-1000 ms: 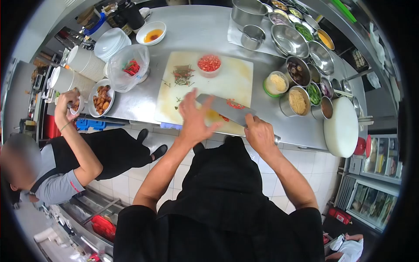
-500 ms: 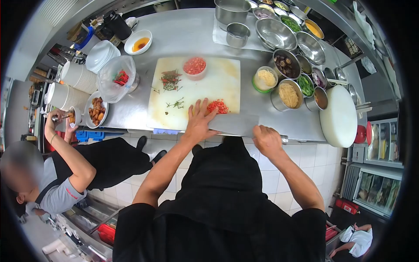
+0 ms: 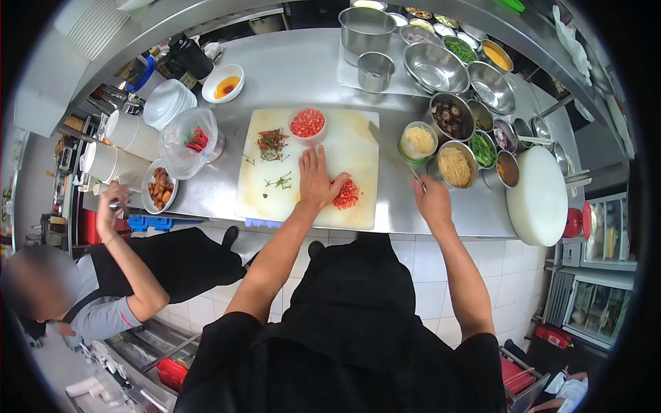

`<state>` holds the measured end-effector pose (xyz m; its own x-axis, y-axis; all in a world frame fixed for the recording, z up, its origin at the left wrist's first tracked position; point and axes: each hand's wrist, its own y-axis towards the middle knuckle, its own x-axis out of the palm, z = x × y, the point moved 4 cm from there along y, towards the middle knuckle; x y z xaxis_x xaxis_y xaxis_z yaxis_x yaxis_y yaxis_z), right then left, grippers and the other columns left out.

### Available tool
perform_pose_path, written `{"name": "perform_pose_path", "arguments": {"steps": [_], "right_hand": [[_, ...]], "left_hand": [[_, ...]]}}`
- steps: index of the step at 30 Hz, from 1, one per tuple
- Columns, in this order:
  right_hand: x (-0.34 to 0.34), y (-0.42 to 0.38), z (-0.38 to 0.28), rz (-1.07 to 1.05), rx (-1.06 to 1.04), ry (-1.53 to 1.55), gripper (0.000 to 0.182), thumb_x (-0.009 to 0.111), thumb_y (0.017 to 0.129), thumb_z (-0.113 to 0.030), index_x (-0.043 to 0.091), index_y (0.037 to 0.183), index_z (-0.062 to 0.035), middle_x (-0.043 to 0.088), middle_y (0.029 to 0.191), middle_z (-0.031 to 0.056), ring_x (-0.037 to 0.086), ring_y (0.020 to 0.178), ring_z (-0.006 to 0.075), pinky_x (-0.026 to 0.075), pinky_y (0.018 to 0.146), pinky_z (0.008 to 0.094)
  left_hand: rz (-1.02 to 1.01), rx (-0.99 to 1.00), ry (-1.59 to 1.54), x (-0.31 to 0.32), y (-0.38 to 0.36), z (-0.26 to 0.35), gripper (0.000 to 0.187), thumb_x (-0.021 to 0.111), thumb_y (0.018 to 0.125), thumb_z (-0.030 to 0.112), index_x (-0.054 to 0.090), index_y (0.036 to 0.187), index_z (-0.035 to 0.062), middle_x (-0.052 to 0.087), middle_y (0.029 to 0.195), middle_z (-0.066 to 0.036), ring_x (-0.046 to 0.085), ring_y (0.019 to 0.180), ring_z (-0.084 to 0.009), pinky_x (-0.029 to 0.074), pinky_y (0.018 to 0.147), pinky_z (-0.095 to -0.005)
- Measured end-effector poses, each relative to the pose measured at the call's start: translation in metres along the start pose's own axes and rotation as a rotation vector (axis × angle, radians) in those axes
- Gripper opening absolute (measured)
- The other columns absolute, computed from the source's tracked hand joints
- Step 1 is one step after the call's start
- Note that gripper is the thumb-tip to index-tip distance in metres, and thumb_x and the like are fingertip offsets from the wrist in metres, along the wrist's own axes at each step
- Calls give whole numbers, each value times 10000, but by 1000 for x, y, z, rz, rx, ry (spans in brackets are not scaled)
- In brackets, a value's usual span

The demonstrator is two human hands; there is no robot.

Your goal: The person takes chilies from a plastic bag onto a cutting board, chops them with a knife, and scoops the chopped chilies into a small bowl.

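My left hand lies on the white cutting board with its fingers stretched out. Its thumb reaches to a pile of chopped red chili, and its fingertips point at a clear tub of chopped red pieces. At the right of the board, my right hand is closed on a cleaver, whose blade shows nearly edge-on. Left of the tub lie a heap of red and green chili scraps and several green stems.
Right of the board stand a tub of minced pale food, a pot of pale shreds and a mushroom bowl. A thick white round block stands farther right. A plastic-lined container is at left, near a co-worker's hand.
My right hand has lifted the cleaver away from the board and turned its blade upward, nearly edge-on. My left hand has shifted toward the tub. The co-worker's raised hand has moved.
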<state>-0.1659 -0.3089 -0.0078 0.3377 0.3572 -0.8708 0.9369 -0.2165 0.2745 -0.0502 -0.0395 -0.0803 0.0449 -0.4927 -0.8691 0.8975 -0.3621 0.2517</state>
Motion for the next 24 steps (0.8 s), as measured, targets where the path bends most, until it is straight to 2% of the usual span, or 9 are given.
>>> {"name": "perform_pose_path", "arguments": {"steps": [4, 7, 9, 13, 16, 18, 19, 21, 24], "right_hand": [[-4, 23, -33, -112, -52, -194, 114, 569, 880, -123, 583, 843, -16, 644, 703, 206, 678, 703, 357, 540, 569, 442], [15, 24, -36, -187, -219, -339, 61, 559, 831, -73, 581, 875, -38, 649, 719, 178, 677, 700, 349, 545, 568, 414], [16, 9, -44, -218, -397, -280, 99, 559, 789, -46, 574, 887, -53, 649, 730, 155, 673, 671, 335, 536, 552, 411], [-1, -7, -53, -325, -448, -175, 55, 580, 827, -92, 575, 858, -46, 647, 726, 157, 670, 668, 320, 523, 550, 428], [-11, -13, -32, -236, -280, 34, 142, 608, 879, -164, 580, 833, -33, 625, 680, 155, 643, 604, 308, 512, 555, 430], [3, -21, 10, -367, 184, 391, 284, 610, 941, -262, 569, 792, -24, 580, 599, 107, 556, 474, 236, 473, 478, 372], [5, -24, 17, -371, 185, 391, 284, 610, 941, -262, 569, 792, -24, 580, 599, 107, 556, 474, 236, 473, 478, 372], [24, -46, 40, -590, 723, 809, 325, 576, 978, -285, 552, 776, -31, 529, 554, 50, 452, 403, 149, 404, 405, 301], [48, -66, 47, -603, 761, 956, 345, 564, 989, -313, 542, 778, -41, 514, 559, 22, 434, 398, 101, 347, 364, 265]], "left_hand": [[-158, 244, -275, -6, -9, 8, 839, 606, 880, 431, 269, 1451, -83, 370, 1441, -314, 327, 1345, -482, 222, 1149, -499], [-256, 172, -682, -23, -23, 16, 803, 636, 867, 402, 327, 1420, -91, 431, 1394, -291, 393, 1296, -455, 244, 1145, -466], [-194, 106, -622, -29, -34, 14, 831, 693, 826, 409, 356, 1403, -85, 451, 1372, -282, 389, 1296, -453, 234, 1138, -509], [17, 26, -98, -36, -58, 12, 1068, 761, 704, 570, 330, 1408, -107, 401, 1417, -309, 352, 1340, -449, 178, 1136, -586], [-75, 69, -54, -36, -63, 18, 1113, 762, 677, 606, 326, 1408, -111, 368, 1430, -331, 329, 1352, -459, 174, 1149, -565], [-86, 132, -50, -28, -53, 21, 1081, 751, 685, 603, 348, 1391, -110, 357, 1438, -316, 300, 1360, -467, 192, 1155, -546], [-88, 129, -51, -23, -44, 20, 1081, 751, 685, 603, 348, 1391, -110, 357, 1438, -316, 300, 1360, -467, 192, 1155, -546], [-124, 247, -135, -13, -30, 24, 1028, 757, 709, 544, 347, 1402, -96, 363, 1440, -304, 308, 1360, -454, 210, 1164, -509], [-161, 350, -197, -5, -23, 30, 971, 788, 709, 465, 371, 1391, -87, 377, 1432, -305, 322, 1354, -464, 243, 1158, -498]]}}
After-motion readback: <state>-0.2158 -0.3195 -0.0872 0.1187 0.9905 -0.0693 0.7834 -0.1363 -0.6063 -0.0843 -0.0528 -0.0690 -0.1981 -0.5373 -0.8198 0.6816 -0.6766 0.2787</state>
